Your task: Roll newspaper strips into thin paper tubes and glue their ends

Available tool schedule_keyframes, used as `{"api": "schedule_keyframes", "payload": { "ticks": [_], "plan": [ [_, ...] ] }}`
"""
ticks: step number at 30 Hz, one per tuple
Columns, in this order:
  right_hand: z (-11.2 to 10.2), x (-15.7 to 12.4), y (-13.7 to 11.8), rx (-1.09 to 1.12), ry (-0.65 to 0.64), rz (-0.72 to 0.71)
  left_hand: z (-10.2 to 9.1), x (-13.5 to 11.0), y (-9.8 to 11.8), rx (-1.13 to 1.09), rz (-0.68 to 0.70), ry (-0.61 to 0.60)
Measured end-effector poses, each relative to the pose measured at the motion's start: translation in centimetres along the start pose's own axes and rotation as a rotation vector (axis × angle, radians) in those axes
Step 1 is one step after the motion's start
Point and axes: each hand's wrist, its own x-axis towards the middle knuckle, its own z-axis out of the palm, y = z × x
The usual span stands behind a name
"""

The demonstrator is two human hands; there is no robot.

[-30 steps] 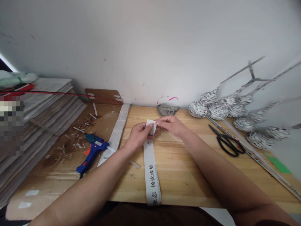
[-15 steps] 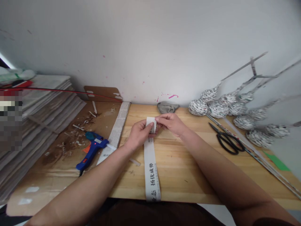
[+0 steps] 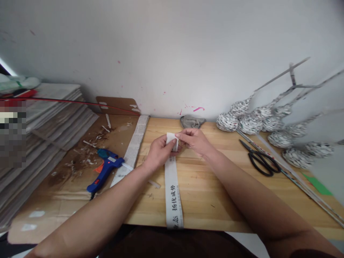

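Note:
A long strip of newspaper (image 3: pixel 172 193) with printed characters runs from the table's front edge up to my hands. My left hand (image 3: pixel 161 150) pinches its far end, the thumb lying across the paper. From the other side, my right hand (image 3: pixel 195 140) grips the right edge of the same end between thumb and fingers. The tip of the strip stands up a little above the fingers and looks folded over. What the curled fingers behind the paper do is partly hidden.
Left lies a blue glue gun (image 3: pixel 104 172) on stained cardboard (image 3: pixel 61 200), beside stacked newspapers (image 3: pixel 59 118) and a pile of strips (image 3: pixel 135 139). A grey cloth (image 3: pixel 192 122) sits by the wall. Right are black scissors (image 3: pixel 259 157), thin paper rods (image 3: pixel 301 186) and several woven paper gourds (image 3: pixel 249 123).
Both hands stay at the strip's far end. The right thumb and fingers have shifted slightly left along the paper, and its tip looks narrower and more folded.

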Motion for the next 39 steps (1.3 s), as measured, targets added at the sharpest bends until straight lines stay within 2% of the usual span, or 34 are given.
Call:
{"api": "schedule_keyframes", "payload": {
  "ticks": [3, 5, 7, 9, 12, 18, 23, 25, 26, 29, 31, 39],
  "plan": [
    [-0.7, 0.3, 0.2, -0.197, 0.051, -0.111, -0.1, 0.1, -0.1, -0.002, -0.015, 0.021],
    [-1.7, 0.8, 0.6, -0.499, 0.166, -0.270, 0.0, 0.1, -0.1, -0.022, -0.035, 0.030],
    [-3.0, 1.3, 1.2, -0.901, 0.305, -0.393, 0.1, 0.0, -0.1, -0.046, -0.051, 0.011],
    [-4.2, 1.8, 1.9, -1.180, 0.356, -0.353, 0.2, -0.1, 0.0, -0.054, -0.057, -0.010],
    [-5.3, 2.3, 2.5, -1.295, 0.323, -0.277, 0.3, -0.2, 0.0, -0.055, -0.061, -0.015],
    [-5.1, 2.0, 2.4, -1.153, 0.335, -0.313, 0.1, -0.1, 0.1, -0.124, -0.087, -0.017],
    [-3.9, 1.3, 1.7, -1.024, 0.261, -0.347, 0.2, -0.1, 0.4, -0.141, -0.121, -0.009],
    [-3.4, 1.0, 0.9, -0.881, 0.226, -0.320, 0.2, -0.1, 0.4, -0.140, -0.120, -0.008],
    [-3.2, 0.8, 0.4, -0.765, 0.177, -0.285, 0.2, -0.1, 0.3, -0.139, -0.116, -0.007],
    [-2.6, 0.2, -1.1, -0.382, -0.084, -0.102, 0.1, 0.0, 0.2, -0.137, -0.089, -0.010],
    [-2.3, -0.3, -2.0, -0.251, -0.162, -0.027, 0.0, 0.0, 0.1, -0.136, -0.071, -0.014],
    [-1.3, -0.9, -2.6, -0.219, -0.116, -0.014, 0.1, -0.2, 0.3, -0.111, -0.044, -0.021]
  ]
}}
